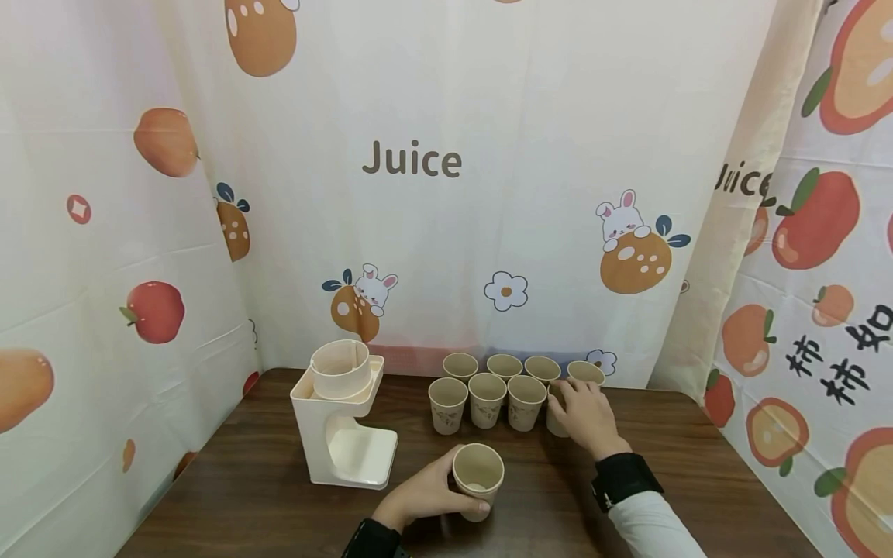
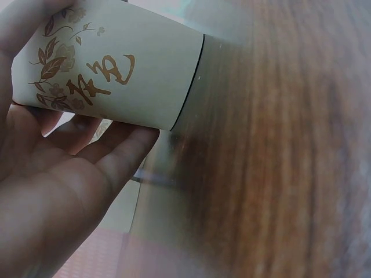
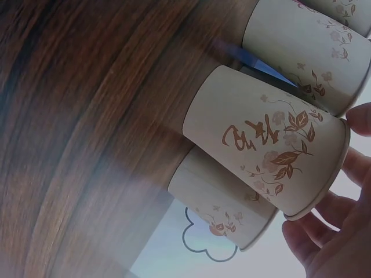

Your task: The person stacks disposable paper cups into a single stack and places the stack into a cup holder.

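My left hand (image 1: 427, 492) grips a beige paper cup (image 1: 478, 470) near the front middle of the table, thumb on one side and fingers on the other. Brown leaves and lettering decorate that cup's side in the left wrist view, where its base is close over the wood. My right hand (image 1: 587, 415) reaches to the right end of the cup group and holds another paper cup (image 3: 266, 145) by its rim, thumb and fingers on opposite sides. From the head view this cup is mostly hidden behind the hand.
Several paper cups (image 1: 487, 403) stand upright in two rows toward the back. To the left is a white stand (image 1: 314, 442) with a round cup-like container (image 1: 340, 372) on top. A printed curtain (image 1: 418, 232) hangs behind the dark wooden table (image 1: 237, 496).
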### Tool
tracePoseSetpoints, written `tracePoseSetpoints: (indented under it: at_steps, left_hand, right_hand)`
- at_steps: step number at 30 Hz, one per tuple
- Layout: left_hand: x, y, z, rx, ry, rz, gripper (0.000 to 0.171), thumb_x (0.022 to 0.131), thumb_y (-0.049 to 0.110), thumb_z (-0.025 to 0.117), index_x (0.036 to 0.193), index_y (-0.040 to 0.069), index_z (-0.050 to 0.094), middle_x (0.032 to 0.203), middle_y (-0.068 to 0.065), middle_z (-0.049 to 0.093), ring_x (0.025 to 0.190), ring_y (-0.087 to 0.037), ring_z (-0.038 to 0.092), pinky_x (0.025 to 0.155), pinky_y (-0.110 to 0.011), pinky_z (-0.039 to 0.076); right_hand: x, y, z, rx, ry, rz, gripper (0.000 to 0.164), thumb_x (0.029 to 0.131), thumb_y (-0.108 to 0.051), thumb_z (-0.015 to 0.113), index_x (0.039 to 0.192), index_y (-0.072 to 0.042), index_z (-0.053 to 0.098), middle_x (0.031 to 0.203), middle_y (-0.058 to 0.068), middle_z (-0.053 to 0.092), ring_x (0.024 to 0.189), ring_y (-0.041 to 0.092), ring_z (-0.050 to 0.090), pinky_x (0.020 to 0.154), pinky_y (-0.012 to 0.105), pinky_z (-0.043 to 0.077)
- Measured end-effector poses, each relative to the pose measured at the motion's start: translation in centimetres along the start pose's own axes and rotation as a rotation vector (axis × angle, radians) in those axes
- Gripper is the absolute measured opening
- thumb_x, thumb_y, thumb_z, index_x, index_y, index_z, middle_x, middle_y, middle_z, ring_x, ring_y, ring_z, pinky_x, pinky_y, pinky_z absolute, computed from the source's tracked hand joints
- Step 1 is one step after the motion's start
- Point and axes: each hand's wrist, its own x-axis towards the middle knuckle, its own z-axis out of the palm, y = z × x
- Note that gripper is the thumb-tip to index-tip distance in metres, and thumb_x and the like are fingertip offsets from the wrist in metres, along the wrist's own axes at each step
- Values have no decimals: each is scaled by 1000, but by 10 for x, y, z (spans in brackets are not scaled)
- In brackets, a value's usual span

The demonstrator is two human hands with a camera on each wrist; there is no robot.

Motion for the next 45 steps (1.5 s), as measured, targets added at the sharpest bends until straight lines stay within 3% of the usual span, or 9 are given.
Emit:
tracePoseSetpoints:
  at_steps: [10,22,45]
  left_hand:
    - [1,1,-2,3,0,2,67,74,27,78,131,27,43,118,-7,59,109,-25,52,95,-43,38]
    - [1,1,-1,-10,3,8,67,74,25,79,130,26,43,118,-6,59,109,-25,52,95,-44,38]
    - [0,1,1,-25,-13,23,66,74,24,79,130,24,44,119,-11,59,110,-29,51,96,-46,38]
  right_hand:
    - [0,-6,-17,-4,-75,-18,38,91,-34,57,120,-10,61,118,25,56,106,45,45,88,60,40]
    - [-2,-10,-25,7,-134,-9,40,89,-43,58,120,-16,62,110,21,55,101,40,44,77,58,47]
    - [-33,-32,-29,36,-75,28,40,84,-47,64,112,-19,63,101,19,52,95,38,43,72,54,47]
